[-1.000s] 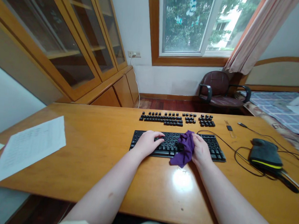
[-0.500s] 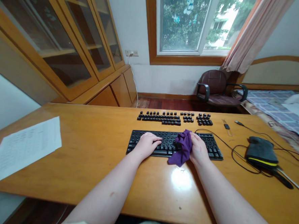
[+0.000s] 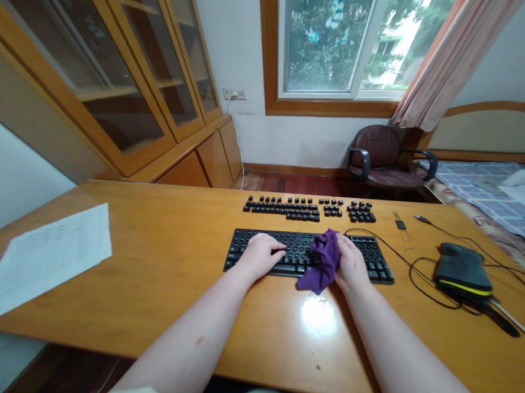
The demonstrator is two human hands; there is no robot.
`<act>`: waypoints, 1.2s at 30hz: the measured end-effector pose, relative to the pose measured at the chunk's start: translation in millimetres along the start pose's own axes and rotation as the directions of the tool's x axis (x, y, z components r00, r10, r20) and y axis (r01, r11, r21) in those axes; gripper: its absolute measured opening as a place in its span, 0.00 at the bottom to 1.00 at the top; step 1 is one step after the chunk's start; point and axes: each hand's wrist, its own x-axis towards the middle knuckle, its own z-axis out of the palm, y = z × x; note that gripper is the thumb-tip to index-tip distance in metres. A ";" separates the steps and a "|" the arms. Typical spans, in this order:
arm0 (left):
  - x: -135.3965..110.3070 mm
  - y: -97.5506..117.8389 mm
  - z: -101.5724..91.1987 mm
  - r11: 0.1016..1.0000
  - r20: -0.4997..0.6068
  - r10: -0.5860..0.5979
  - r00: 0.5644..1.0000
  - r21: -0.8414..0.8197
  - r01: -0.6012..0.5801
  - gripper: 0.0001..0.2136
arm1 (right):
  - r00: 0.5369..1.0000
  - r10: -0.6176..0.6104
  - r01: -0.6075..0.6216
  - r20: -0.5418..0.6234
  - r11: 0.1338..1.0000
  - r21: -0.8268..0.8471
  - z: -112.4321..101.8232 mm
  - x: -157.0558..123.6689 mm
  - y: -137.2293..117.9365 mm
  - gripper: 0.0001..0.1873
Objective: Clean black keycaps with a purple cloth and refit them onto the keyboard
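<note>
A black keyboard (image 3: pixel 294 267) lies in front of me, with many of its keycaps off. My left hand (image 3: pixel 261 254) rests on its left half, thumb and forefinger apart, holding nothing that I can see; the other fingertips are hidden. My right hand (image 3: pixel 351 261) grips a crumpled purple cloth (image 3: pixel 324 262) over the right-middle part of the keyboard. One end of the cloth hangs over the front edge onto the desk. Removed black keycaps (image 3: pixel 303 213) stand in rows behind the keyboard, grouped as in a keyboard layout.
A wire keycap puller (image 3: pixel 400 225) lies right of the keycaps. Further right are a USB plug with cable (image 3: pixel 423 219), a dark grey pouch-like item with a yellow stripe (image 3: pixel 462 271) and loose cords. Paper sheets (image 3: pixel 49 257) lie on the left of the wooden desk (image 3: pixel 175 238).
The whole view has shifted slightly. Both hands stay in nearly the same places on the keyboard, and the right hand still grips the purple cloth.
</note>
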 end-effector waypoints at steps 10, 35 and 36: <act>-1.1 10.6 -4.1 0.996 0.018 0.008 1.000 0.092 -0.010 0.08 | 1.000 0.021 -0.021 -0.015 0.999 0.033 0.2 -0.2 -0.2 0.11; 6.5 11.6 -7.7 0.977 0.090 -0.210 0.974 0.054 0.206 0.06 | 1.000 0.005 -0.005 -0.021 1.000 0.006 -0.1 0.6 1.5 0.11; 7.3 11.3 -7.6 0.975 0.105 -0.219 0.970 0.067 0.213 0.06 | 1.000 0.008 -0.008 -0.023 1.000 0.009 0.1 0.4 1.2 0.11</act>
